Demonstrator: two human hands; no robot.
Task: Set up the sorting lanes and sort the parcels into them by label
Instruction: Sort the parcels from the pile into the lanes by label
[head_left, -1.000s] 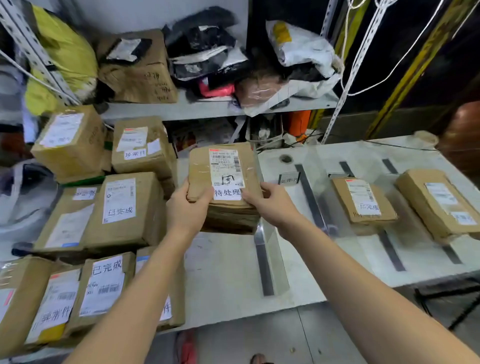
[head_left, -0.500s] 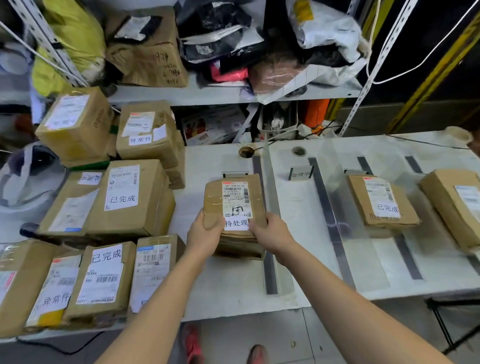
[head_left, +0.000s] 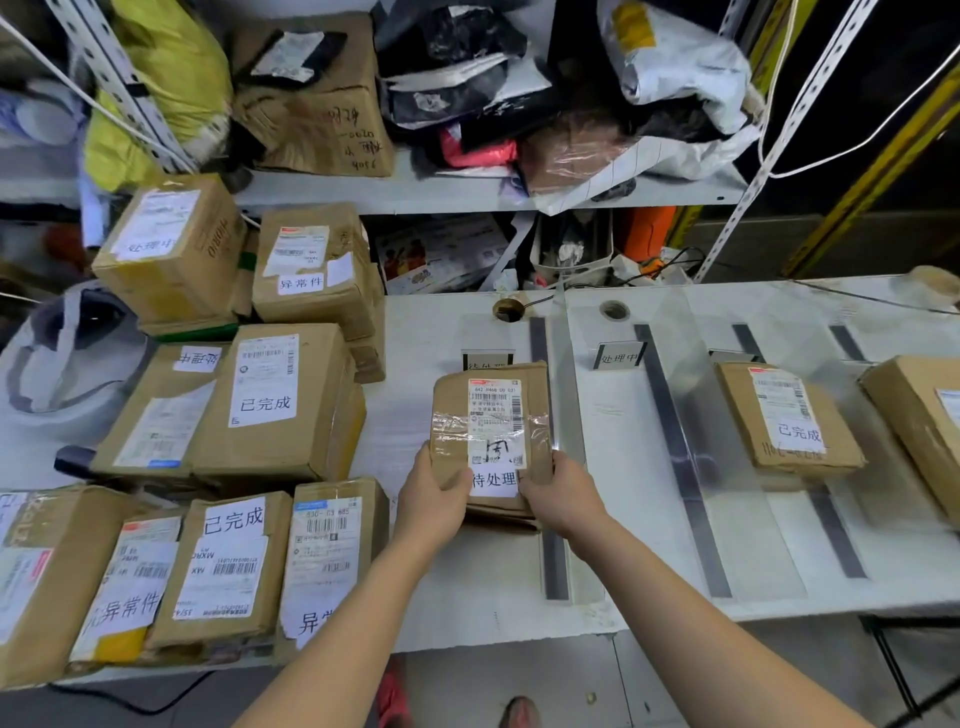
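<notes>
The left hand (head_left: 434, 501) and right hand (head_left: 560, 500) are gripping the 待处理 parcel (head_left: 491, 426) by its near corners, just before the 待处理 lane sign (head_left: 487, 360). It is probably handling light, stiff and tape-slick.

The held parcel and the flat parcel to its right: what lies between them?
Head view: a bare white lane, bordered by dark strips, its small sign at the far end.
</notes>
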